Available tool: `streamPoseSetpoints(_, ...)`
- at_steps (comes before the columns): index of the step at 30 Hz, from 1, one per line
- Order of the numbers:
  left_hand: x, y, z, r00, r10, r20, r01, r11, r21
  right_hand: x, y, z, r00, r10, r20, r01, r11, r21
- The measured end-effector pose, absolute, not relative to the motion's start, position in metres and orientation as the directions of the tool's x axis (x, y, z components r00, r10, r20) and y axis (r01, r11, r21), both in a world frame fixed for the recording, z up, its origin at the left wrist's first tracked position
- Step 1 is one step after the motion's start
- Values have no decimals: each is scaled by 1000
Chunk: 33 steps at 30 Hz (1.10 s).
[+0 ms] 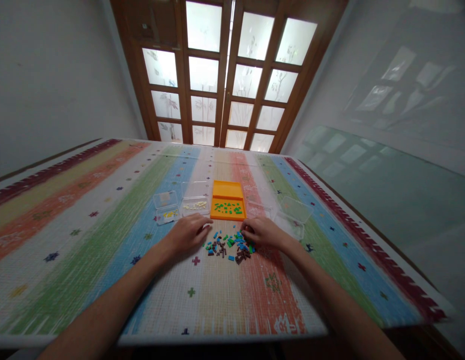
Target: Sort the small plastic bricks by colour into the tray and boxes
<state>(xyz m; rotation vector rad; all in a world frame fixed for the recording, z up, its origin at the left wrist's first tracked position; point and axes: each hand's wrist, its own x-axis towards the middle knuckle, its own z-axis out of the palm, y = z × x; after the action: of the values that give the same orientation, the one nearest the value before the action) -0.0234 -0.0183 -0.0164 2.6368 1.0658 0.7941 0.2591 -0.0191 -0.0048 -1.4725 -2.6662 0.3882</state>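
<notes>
A loose pile of small blue, green and brown building bricks (232, 243) lies on the striped tablecloth. My left hand (187, 232) rests at the pile's left edge, thumb and forefinger apart, with nothing visible between them. At the pile's upper right, my right hand (261, 232) has its fingers bent together and its fingertips down among blue and green bricks. Whatever those fingertips hold is too small to make out. Just beyond both hands stands an orange box (228, 219), its lid opened back, with green bricks (227, 207) spread inside.
Left of the orange box are clear plastic boxes, one with yellow pieces (169, 214) and one with cream pieces (194, 205). To its right lie more clear boxes (292, 225) with raised lids. The striped tablecloth (149, 280) covers the table; wooden glazed doors (222, 75) stand behind.
</notes>
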Motion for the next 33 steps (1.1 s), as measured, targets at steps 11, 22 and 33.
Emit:
streamPoseSetpoints(11,-23,-20,-20,590,697,407,604,-716,351,253,0,14,-560,826,70,790,557,-257)
streamPoseSetpoints(22,-25,-15,-23,621,669,407,599,-741,304,226,63,18,-421,901,-102,907,414,-79)
streamPoseSetpoints(33,-26,-13,-23,627,671,396,594,-740,315,223,71,22,-431,893,-130,902,424,-82)
